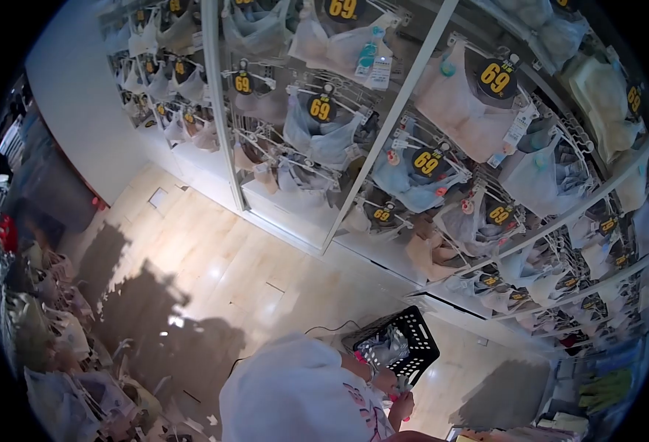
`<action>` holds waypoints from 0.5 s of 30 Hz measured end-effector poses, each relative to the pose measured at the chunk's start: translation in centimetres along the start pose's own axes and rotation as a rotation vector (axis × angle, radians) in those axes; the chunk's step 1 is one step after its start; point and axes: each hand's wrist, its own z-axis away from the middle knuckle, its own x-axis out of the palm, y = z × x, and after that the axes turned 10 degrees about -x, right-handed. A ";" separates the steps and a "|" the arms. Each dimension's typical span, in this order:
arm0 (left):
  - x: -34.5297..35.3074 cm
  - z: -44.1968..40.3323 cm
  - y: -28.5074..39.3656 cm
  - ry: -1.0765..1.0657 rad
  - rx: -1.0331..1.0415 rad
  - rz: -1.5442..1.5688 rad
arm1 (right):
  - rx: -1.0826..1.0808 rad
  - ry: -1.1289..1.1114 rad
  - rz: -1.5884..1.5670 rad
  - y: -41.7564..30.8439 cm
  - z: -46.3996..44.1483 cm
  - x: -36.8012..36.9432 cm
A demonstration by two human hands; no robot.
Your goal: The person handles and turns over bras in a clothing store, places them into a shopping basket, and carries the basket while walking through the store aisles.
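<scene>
My left hand (pixel 385 381) reaches out from a white T-shirt sleeve at the bottom of the view, with a band at the wrist. Close against it is my right hand (pixel 404 406). Both have their fingers closed around a small greyish item (pixel 404 384), too small to make out, with bits of pink or red beside it. Just beyond the hands, a black plastic basket (pixel 426 346) with round holes stands on the floor. Inside it lie greyish, shiny things (pixel 388 346) that look like clear wrapping.
Wall racks hold rows of bras (pixel 464 103) on hangers with round black "69" tags (pixel 496 78). More hanging garments (pixel 74 398) crowd the lower left. A thin dark cable (pixel 332 327) runs over the wooden floor (pixel 221 272). Green and blue garments (pixel 606 389) are at the lower right.
</scene>
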 end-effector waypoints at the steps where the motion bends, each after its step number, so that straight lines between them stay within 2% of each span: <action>1: 0.9 0.4 0.4 0.019 -0.004 0.003 | -0.001 -0.008 0.024 0.0 0.5 0.0; 3: 2.7 1.3 0.5 0.047 -0.016 0.001 | -0.006 -0.019 0.063 -0.4 1.6 -0.5; 7: 3.5 5.5 3.0 0.023 -0.199 -0.057 | -0.129 0.034 0.040 0.6 4.6 -0.2; 10: 7.4 7.0 3.9 0.054 -0.252 -0.024 | -0.164 0.046 0.102 1.6 6.8 0.2; 11: 8.8 7.5 4.2 0.068 -0.261 -0.009 | -0.231 0.110 0.035 1.8 7.7 0.2; 14: 12.0 9.1 5.5 0.092 -0.287 0.035 | -0.301 0.117 0.019 2.3 10.4 -0.8; 15: 12.9 9.6 5.9 0.099 -0.289 0.050 | -0.242 0.008 0.082 3.0 11.0 -1.0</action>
